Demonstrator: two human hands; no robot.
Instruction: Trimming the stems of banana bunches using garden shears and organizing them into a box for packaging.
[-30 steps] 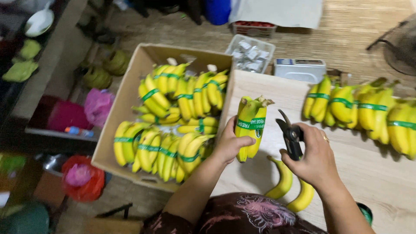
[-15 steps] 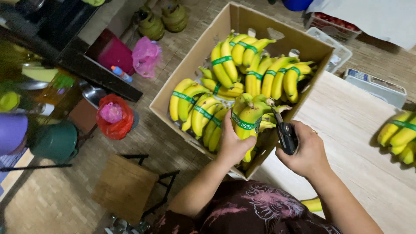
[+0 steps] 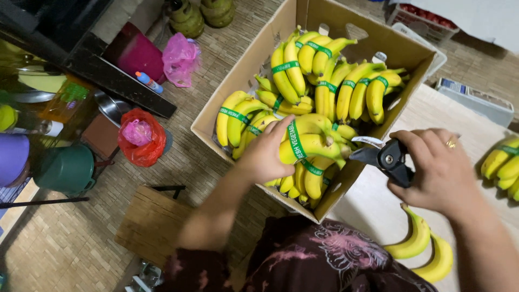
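A: Left hand (image 3: 266,157) is wrapped around a banded bunch (image 3: 311,146), fingers closed on it, and that bunch sits low over the near corner of the box (image 3: 238,81).

B: And the right hand (image 3: 440,170)?

A: Clenched on black shears (image 3: 386,158), blades pointing to nine o'clock, tips just beside the bunch's stem end.

B: What's crowding it?

A: The box is packed. More bananas (image 3: 330,75) with green bands lie at twelve o'clock of the held bunch, touching it, and others at ten o'clock. The box wall stands between the bunch and the counter (image 3: 432,113).

B: Anything on the counter?

A: Two loose bananas (image 3: 424,246) at five o'clock under the right wrist, and another bunch (image 3: 503,165) at three o'clock by the edge. A grey scale (image 3: 476,100) lies further back.

B: Floor side?

A: At nine o'clock, a red bag (image 3: 141,138), a pink bag (image 3: 181,57), a green pot (image 3: 67,168), all well apart from the box.
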